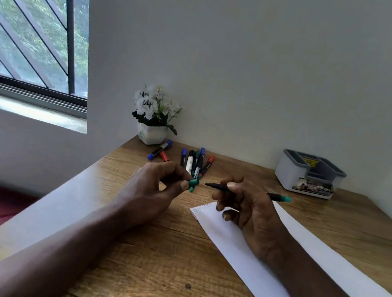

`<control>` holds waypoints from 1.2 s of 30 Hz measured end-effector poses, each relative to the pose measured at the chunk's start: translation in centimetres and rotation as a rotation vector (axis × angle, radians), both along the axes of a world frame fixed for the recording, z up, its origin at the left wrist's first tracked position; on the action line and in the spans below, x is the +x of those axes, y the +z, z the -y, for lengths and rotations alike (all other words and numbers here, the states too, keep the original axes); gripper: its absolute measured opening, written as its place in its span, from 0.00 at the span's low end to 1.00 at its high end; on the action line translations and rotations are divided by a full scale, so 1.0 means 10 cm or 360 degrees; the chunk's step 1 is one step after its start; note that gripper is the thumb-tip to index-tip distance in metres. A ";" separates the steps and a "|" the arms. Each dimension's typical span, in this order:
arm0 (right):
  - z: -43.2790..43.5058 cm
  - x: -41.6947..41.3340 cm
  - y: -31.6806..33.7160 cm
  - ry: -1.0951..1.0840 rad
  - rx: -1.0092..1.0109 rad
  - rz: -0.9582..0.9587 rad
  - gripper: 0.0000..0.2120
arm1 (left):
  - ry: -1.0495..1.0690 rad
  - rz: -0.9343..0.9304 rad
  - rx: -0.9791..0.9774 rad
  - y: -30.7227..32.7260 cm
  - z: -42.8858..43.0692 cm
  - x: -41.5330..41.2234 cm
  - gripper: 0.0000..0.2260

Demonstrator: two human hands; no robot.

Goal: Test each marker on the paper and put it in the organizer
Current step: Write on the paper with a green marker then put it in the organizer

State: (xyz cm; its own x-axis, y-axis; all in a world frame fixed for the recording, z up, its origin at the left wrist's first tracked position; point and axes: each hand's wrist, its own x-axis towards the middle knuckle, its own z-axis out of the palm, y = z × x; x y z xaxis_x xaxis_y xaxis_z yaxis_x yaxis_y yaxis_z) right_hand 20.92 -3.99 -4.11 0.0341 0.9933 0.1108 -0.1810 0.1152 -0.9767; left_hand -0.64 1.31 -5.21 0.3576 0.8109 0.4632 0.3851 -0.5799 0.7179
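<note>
Both forearms come in from the bottom edge over the wooden desk (169,261); from my feed that's the closest thing in view. Left hand (156,188) has thumb and fingers pinched together on a green cap (193,183), held above the desk surface. Right hand (247,209) has fingers closed on a thin green-ended marker (250,192), uncapped, lying roughly level with its tip pointing left at the cap; tip and cap are near each other but apart. Green butt end sticks out right of the hand. White paper (300,261) lies flat on the desk under the right hand and forearm, running diagonally toward the lower right. Faint marks near its top-left corner, I think, too small to read. Marker pile (194,159) sits on the desk beyond the hands: blue, black, green and red caps bunched side by side, plus a blue-capped one (160,149) and a red one (164,156) just left of the bunch. Grey-and-white organizer (309,173) stands at the far right of the desk by the wall, well apart from the hands; I see no markers in the compartments that show. White flower pot (153,125) sits at the far left corner, just beside the loose markers. Window (27,27) with bars upper left.
</note>
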 end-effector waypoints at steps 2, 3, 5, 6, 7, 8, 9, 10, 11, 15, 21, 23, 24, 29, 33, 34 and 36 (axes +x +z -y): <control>0.01 0.00 -0.01 0.0007 0.0032 0.0016 0.09 | -0.0008 -0.0020 0.0015 -0.01 0.00 0.00 0.06; 0.01 0.00 -0.01 0.0013 0.0040 0.0021 0.08 | -0.0010 -0.0024 0.0019 -0.01 0.00 0.00 0.06; 0.02 -0.01 -0.01 0.0023 0.0048 0.0037 0.07 | -0.0014 -0.0035 0.0026 -0.01 0.00 0.00 0.06; 0.02 -0.01 -0.01 0.0028 0.0049 0.0056 0.06 | -0.0018 -0.0037 0.0033 -0.01 0.00 0.00 0.07; 0.03 -0.02 0.00 0.0031 0.0050 0.0082 0.05 | -0.0020 -0.0040 0.0040 -0.01 0.00 0.00 0.07; 0.03 -0.02 0.00 0.0033 0.0057 0.0113 0.06 | -0.0023 -0.0045 0.0046 -0.02 -0.01 0.00 0.07; 0.03 -0.02 0.00 0.0035 0.0066 0.0144 0.08 | -0.0028 -0.0053 0.0052 -0.02 -0.01 0.00 0.07; 0.04 -0.03 0.00 0.0041 0.0078 0.0178 0.10 | -0.0035 -0.0063 0.0058 -0.02 -0.01 0.00 0.07; 0.05 -0.03 0.00 0.0050 0.0090 0.0210 0.11 | -0.0045 -0.0069 0.0062 -0.03 -0.01 0.01 0.07; 0.06 -0.04 0.01 0.0056 0.0125 0.0238 0.07 | -0.0116 -0.0021 0.0045 -0.05 -0.03 -0.01 0.07; 0.03 -0.06 -0.01 0.0022 0.0208 0.0296 0.05 | -0.0315 0.0093 -0.0034 -0.03 0.01 0.02 0.05; 0.03 -0.05 -0.02 0.0006 0.0235 0.0353 0.09 | -0.0394 0.0140 -0.0078 -0.03 0.03 0.04 0.06; 0.03 -0.05 -0.03 -0.0002 0.0247 0.0376 0.10 | -0.0417 0.0157 -0.0097 -0.02 0.04 0.05 0.06; 0.02 -0.04 -0.05 -0.0012 0.0272 0.0470 0.11 | -0.0472 0.0246 -0.0244 -0.02 0.06 0.04 0.08; 0.00 -0.06 -0.05 -0.0008 0.0265 0.0497 0.13 | -0.0485 0.0246 -0.0354 0.00 0.04 0.02 0.06; 0.00 -0.07 -0.04 0.0000 0.0273 0.0499 0.12 | -0.0487 0.0232 -0.0373 0.01 0.04 0.02 0.06; 0.00 -0.08 -0.04 0.0023 0.0302 0.0520 0.11 | -0.0502 0.0193 -0.0411 0.02 0.03 0.01 0.06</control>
State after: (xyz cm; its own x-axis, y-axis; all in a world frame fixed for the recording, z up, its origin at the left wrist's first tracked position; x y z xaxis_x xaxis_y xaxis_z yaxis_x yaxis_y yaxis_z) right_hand 20.14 -3.99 -4.46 -0.0474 0.9542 0.2955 0.1334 0.2992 -0.9448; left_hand -0.57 0.98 -5.04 0.5623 0.7654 0.3130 0.1211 -0.4507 0.8844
